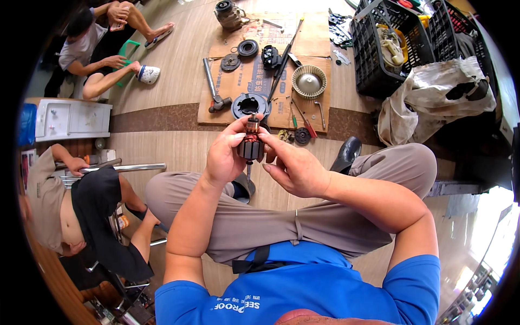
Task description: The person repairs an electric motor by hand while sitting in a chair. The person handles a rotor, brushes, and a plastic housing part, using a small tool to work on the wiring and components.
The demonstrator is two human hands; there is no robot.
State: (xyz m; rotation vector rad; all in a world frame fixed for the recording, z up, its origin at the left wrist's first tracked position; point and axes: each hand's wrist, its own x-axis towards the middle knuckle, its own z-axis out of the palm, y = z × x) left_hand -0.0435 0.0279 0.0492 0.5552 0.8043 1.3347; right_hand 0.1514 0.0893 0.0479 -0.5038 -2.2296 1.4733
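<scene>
Between my two hands is a motor armature (251, 147), upright in the picture, with a dark slotted core, copper windings and a thin shaft pointing toward me. My left hand (223, 153) is wrapped round its left side and grips it. My right hand (297, 167) touches the windings with its index finger, the other fingers partly curled and apart from the core. Just beyond my hands, a round dark motor housing (238, 110) lies on the flattened cardboard (211, 116).
On the cardboard lie a hammer (211, 81), a white blower wheel (309, 82), a red screwdriver (307, 122) and dark round parts. Black crates (374, 65) and a stained cloth (433, 92) stand at the far right. Two people sit at the left, near a white cabinet (73, 120).
</scene>
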